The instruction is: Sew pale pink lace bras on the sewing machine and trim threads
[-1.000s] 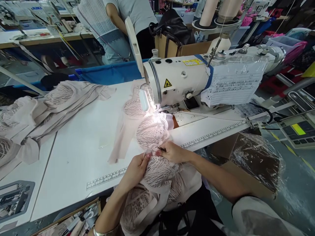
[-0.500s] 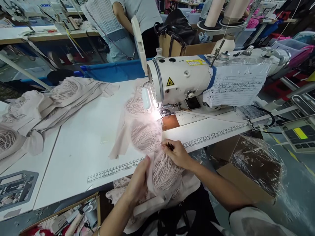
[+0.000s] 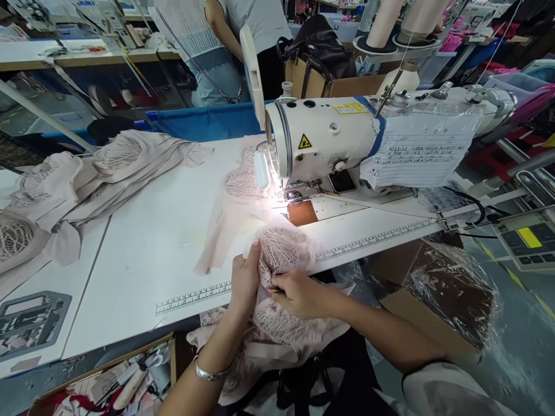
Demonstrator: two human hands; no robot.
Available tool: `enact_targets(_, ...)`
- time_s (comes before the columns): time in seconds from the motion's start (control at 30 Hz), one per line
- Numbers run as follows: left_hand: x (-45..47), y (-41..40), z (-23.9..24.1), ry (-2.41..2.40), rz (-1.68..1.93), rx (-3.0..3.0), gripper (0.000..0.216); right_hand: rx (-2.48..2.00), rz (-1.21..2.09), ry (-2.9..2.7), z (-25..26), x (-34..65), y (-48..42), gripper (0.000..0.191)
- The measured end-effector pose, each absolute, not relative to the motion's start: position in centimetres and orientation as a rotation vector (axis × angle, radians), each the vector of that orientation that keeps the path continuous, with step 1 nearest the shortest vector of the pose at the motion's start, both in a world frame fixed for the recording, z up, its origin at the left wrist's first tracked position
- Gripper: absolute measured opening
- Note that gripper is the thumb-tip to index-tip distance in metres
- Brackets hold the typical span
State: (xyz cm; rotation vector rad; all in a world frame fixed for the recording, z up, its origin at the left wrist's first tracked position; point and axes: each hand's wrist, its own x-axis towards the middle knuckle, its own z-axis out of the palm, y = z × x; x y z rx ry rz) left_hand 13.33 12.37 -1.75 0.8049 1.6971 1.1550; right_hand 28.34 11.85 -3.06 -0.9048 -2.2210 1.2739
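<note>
A pale pink lace bra (image 3: 284, 248) hangs over the table's front edge, with its other parts bunched on my lap. My left hand (image 3: 245, 280) is closed on its edge, thumb on top, beside one cup. Just right of it, my right hand (image 3: 299, 294) pinches the lace below that cup; any small tool in its palm is hidden. Beyond the hands stands a white sewing machine (image 3: 321, 136), its lamp lighting the needle area. More pink lace fabric (image 3: 245, 182) lies under and behind the needle, apparently joined to the piece I hold.
Several pink lace bras (image 3: 65, 190) are piled on the left of the white table (image 3: 130, 248). A ruler strip (image 3: 377, 237) runs along its front edge. Below sit a box of odds and ends (image 3: 134, 381) and a plastic-covered carton (image 3: 437, 289). A person (image 3: 217, 46) stands behind.
The near cup has come away from the needle toward me and turned over. My left hand moved up; my right moved lower and left. The small dark tool in my right hand no longer shows.
</note>
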Motion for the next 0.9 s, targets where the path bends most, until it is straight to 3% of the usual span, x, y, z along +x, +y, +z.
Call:
enact_targets(0.23,14.7,11.4,-2.4,1.810,1.196,0.791,0.058,-1.048,1.102,-2.135,-6.1,26.1,11.0,0.036)
enact_targets(0.43,13.4,11.2,-2.5,1.771,1.198,0.839,0.061,-1.016,1.126,-2.050,-4.9,27.6,11.1,0.029)
enact_targets(0.57,12.1,11.9,-2.5,1.569,1.214,0.679,0.057,-1.078,1.278,-2.000,-3.2,29.5,12.2,0.037)
enact_targets(0.7,11.2,14.4,-1.4,1.154,1.161,0.534,0.039,-1.123,1.396,-2.036,-2.5,29.4,13.1,0.039)
enact_targets(0.8,9.0,17.3,-0.4,1.027,1.220,0.621,0.067,-1.126,1.382,-2.072,-2.3,29.2,13.1,0.042)
enact_targets(0.9,5.1,19.8,-0.2,1.200,1.339,0.761,0.097,-1.219,1.308,-2.065,-2.2,30.0,12.8,0.037)
